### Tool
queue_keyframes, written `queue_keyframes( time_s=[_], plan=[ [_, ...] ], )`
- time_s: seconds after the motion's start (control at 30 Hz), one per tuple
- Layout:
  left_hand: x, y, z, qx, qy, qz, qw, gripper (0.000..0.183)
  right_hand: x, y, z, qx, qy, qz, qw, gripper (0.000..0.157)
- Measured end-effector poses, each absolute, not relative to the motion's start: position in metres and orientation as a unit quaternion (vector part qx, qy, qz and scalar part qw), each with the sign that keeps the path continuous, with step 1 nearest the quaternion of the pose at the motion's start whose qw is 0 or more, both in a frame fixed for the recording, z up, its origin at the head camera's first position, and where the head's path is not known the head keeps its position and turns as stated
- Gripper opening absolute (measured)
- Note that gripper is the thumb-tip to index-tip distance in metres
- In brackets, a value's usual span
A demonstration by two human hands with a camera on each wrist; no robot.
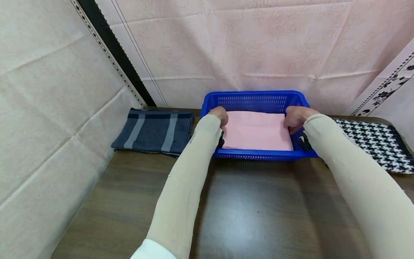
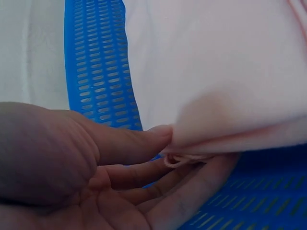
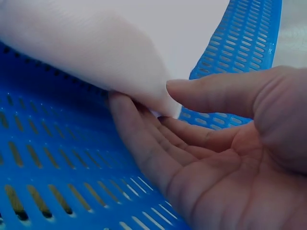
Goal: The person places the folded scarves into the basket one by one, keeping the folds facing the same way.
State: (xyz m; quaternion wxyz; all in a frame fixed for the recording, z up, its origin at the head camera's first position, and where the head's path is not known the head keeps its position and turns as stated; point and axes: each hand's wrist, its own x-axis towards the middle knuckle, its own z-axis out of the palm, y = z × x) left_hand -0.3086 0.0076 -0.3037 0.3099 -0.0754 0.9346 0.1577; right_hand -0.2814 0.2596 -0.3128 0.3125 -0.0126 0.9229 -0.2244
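Note:
A folded pink cloth (image 1: 257, 131) lies flat inside a blue plastic basket (image 1: 258, 154) with slotted walls. My left hand (image 1: 220, 115) pinches the cloth's left edge. In the left wrist view its thumb is on top, its fingers run underneath, and a small pink loop (image 2: 184, 159) hangs by them. At the opposite edge, my right hand (image 1: 297, 117) holds a cloth corner; the right wrist view has the thumb against the cloth (image 3: 110, 57) and the fingers below it. Part of the basket's bottom is covered by the cloth.
Left of the basket lies a folded dark blue cloth (image 1: 152, 131) with grey stripes. A black-and-white houndstooth cloth (image 1: 375, 142) is at the right, partly behind my right forearm. Everything stands on a brown wooden table (image 1: 252, 208), with pale patterned fabric (image 1: 258, 46) hanging behind.

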Motion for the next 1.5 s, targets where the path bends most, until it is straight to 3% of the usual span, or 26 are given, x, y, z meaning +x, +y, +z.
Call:
queue_keyframes(
  time_s=[0.27,0.47,0.63,0.97,1.13,1.33,1.5],
  plan=[
    [-0.302,0.008,-0.297,-0.056,0.951,0.143,0.269,0.052,-0.281,0.252,-0.308,0.022,0.927,-0.242,0.287,0.037],
    [-0.3,0.012,-0.295,-0.049,0.956,0.13,0.256,0.039,-0.279,0.246,-0.303,0.009,0.934,-0.229,0.275,0.009],
    [-0.293,0.016,-0.289,-0.034,0.95,0.107,0.293,0.03,-0.279,0.245,-0.3,-0.023,0.916,-0.24,0.321,0.019],
    [-0.273,0.015,-0.27,-0.033,0.931,0.085,0.354,0.039,-0.275,0.24,-0.301,-0.04,0.885,-0.237,0.399,0.052],
    [-0.29,0.011,-0.283,-0.001,0.925,0.047,0.378,0.04,-0.272,0.241,-0.302,-0.041,0.877,-0.243,0.412,0.057],
    [-0.287,0.009,-0.281,0.015,0.921,0.042,0.388,0.038,-0.267,0.241,-0.3,-0.041,0.878,-0.244,0.411,0.06],
    [-0.285,0.007,-0.281,0.078,0.908,0.036,0.409,0.04,-0.261,0.242,-0.299,-0.056,0.874,-0.249,0.413,0.059]
  ],
)
